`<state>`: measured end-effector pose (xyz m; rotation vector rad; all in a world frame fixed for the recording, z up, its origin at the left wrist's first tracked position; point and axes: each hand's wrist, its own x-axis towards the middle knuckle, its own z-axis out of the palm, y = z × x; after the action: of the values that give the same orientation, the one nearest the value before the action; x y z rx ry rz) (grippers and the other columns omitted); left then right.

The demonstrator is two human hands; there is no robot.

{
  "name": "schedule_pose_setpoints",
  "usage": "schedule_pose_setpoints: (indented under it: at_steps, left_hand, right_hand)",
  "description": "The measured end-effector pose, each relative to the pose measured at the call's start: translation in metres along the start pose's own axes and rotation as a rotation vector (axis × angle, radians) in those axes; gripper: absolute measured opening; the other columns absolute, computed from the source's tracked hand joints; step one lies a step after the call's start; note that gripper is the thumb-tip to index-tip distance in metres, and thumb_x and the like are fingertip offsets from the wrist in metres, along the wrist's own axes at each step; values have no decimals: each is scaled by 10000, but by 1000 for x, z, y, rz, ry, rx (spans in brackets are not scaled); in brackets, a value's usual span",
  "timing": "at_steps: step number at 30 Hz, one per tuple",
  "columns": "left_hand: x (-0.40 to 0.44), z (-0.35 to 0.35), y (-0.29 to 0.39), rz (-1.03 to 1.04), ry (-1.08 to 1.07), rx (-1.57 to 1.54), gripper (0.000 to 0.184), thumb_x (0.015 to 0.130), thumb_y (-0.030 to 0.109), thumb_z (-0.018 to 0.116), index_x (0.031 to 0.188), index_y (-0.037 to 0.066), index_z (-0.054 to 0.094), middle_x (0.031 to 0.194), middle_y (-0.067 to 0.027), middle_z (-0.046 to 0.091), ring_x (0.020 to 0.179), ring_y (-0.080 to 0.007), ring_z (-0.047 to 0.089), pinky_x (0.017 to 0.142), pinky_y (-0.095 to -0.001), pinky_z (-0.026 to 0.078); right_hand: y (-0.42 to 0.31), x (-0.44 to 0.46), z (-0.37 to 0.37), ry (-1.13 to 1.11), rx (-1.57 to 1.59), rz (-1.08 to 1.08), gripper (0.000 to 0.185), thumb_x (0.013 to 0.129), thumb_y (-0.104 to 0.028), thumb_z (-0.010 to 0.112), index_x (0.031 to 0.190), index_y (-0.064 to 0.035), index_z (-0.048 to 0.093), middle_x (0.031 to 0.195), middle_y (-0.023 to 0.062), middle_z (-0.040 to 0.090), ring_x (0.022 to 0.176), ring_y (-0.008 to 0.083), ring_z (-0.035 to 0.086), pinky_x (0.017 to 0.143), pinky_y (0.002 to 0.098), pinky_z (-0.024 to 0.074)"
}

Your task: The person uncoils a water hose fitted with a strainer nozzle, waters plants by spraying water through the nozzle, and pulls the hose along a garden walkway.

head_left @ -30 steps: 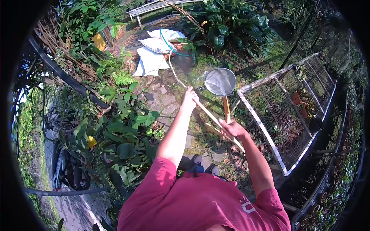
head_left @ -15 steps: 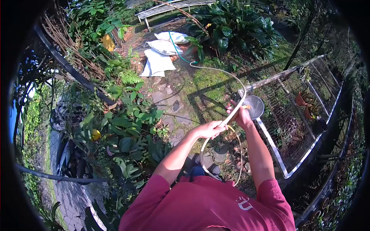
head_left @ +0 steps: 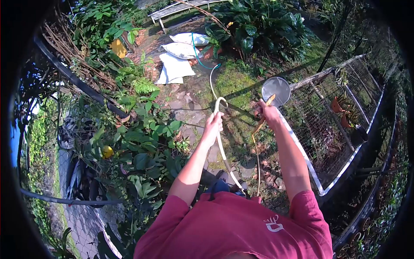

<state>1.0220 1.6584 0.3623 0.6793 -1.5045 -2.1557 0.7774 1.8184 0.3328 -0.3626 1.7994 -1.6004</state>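
Closed around a pale hose (head_left: 222,149) is my left hand (head_left: 213,125), in the middle of the view. The hose bends over just above this hand, and another length hangs down toward my feet. My right hand (head_left: 268,113) is closed on the wooden handle (head_left: 270,99) of a round mesh strainer (head_left: 276,91), whose bowl is beyond the fingers. A thin yellowish length of hose hangs below my right hand; whether the fingers also grip it, I cannot tell. Farther off, the pale hose meets a teal hose (head_left: 206,67).
White sacks (head_left: 181,50) lie on the path ahead, with a bench (head_left: 181,8) behind them. A white-framed mesh panel (head_left: 317,125) with orange pots (head_left: 338,105) stands at the right. Leafy plants (head_left: 142,146) and a wire fence (head_left: 82,224) are at the left.
My hands were together half a second ago and are now apart, the left farther left and forward with the hose. My right hand and the strainer have moved forward.
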Motion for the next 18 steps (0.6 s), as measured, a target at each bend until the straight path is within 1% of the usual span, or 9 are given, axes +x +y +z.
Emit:
schedule_pose_setpoints:
  at_steps: [2, 4, 7, 10, 11, 14, 15, 16, 18]
  left_hand:
    - [10, -37, 16, 30, 36, -54, 315, 1054, 365, 482, 1057, 71, 595, 660, 96, 349, 521, -21, 322, 457, -195, 282]
    - [19, -62, 35, 84, 230, 34, 386, 1045, 419, 486, 1045, 55, 612, 648, 101, 315, 508, -23, 288, 447, -204, 238]
    - [49, -105, 57, 101, 333, 104, 489, 1043, 467, 457, 1155, 21, 623, 619, 101, 299, 485, -21, 268, 430, -207, 222]
    - [95, -148, 61, -115, 352, -40, 491, 1046, 436, 461, 1255, 5, 563, 638, 79, 298, 494, -40, 286, 448, -221, 255]
    - [112, -162, 59, -192, 317, -77, 421, 1046, 387, 465, 1234, 24, 563, 655, 67, 408, 504, -43, 344, 455, -229, 291]
    - [172, -181, 63, -299, 382, -328, 327, 1045, 349, 456, 1146, 61, 574, 714, 43, 532, 510, -48, 399, 456, -224, 315]
    - [191, -192, 64, -320, 360, -388, 291, 1047, 334, 451, 1095, 74, 573, 739, 34, 570, 509, -48, 413, 457, -220, 322]
    - [211, -205, 64, -343, 339, -448, 264, 1049, 319, 446, 1044, 88, 573, 763, 26, 607, 508, -49, 427, 458, -217, 329]
    - [242, -223, 60, -318, 227, -505, 271, 1057, 325, 439, 989, 92, 560, 746, 35, 585, 501, -48, 416, 459, -213, 326]
  right_hand:
    - [-12, 7, -8, 58, -107, 27, 491, 1000, -450, 533, 1146, 11, 616, 712, 18, 553, 585, 124, 486, 544, 314, 390]
    - [-12, 16, -8, 110, -76, -16, 510, 974, -510, 559, 1091, -19, 630, 694, 1, 518, 562, 124, 489, 505, 318, 376]
    - [-14, 36, -1, 98, 25, -20, 530, 966, -550, 552, 1060, -35, 633, 697, 0, 519, 559, 119, 483, 503, 301, 384]
    - [-12, 74, 12, 81, 1, -47, 540, 963, -563, 551, 1009, -29, 625, 678, -6, 503, 549, 113, 473, 502, 297, 385]
    - [-11, 87, 17, 90, -33, -22, 524, 962, -566, 552, 874, -50, 578, 660, -9, 494, 542, 108, 465, 495, 289, 378]
    - [-33, 104, 37, 76, 48, -38, 507, 974, -550, 544, 844, -61, 572, 637, -15, 484, 525, 98, 459, 480, 277, 362]
    - [-26, 124, 38, 94, 9, -12, 501, 986, -527, 541, 986, -38, 645, 631, -29, 471, 503, 82, 436, 468, 263, 347]
    - [-29, 131, 44, 96, 41, -24, 470, 990, -507, 550, 1031, -52, 661, 630, -45, 472, 490, 69, 421, 463, 257, 338]
    - [-35, 145, 52, 123, -28, 12, 428, 984, -491, 570, 948, -70, 643, 642, -54, 485, 499, 68, 426, 464, 261, 338]
